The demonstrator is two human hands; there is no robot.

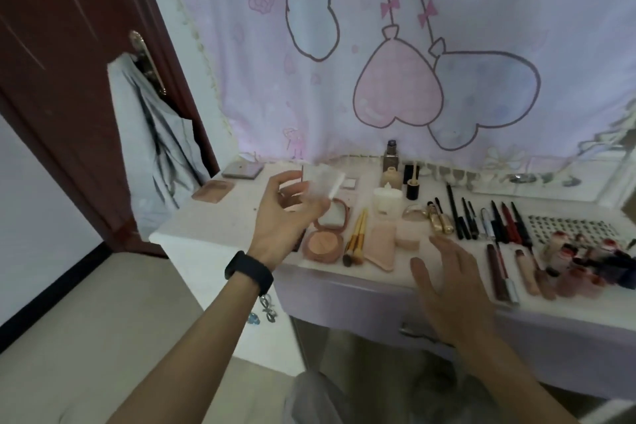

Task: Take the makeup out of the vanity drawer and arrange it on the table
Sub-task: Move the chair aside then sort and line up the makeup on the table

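My left hand [280, 220] is raised over the left part of the white vanity table [213, 227] and holds a small clear plastic case [321, 184], which is blurred by motion. Just beyond it lies an open pink blush compact [327, 234]. Hovering flat with straight fingers above the table's front edge and the lilac drawer [344, 303] is my right hand [447, 289], which holds nothing. The drawer looks closed. Makeup lies in rows on the table: gold-handled brushes [356, 241], a pink sponge [380, 246], pencils and liners [481, 217], lipsticks [592, 265].
A dark red door [69, 79] with grey cloth hung on its handle stands at the left. A cartoon curtain [413, 45] covers the wall behind the table. Bottles [392, 162] and a white jar [387, 200] stand near the back. A patterned sheet [568, 229] lies at the right.
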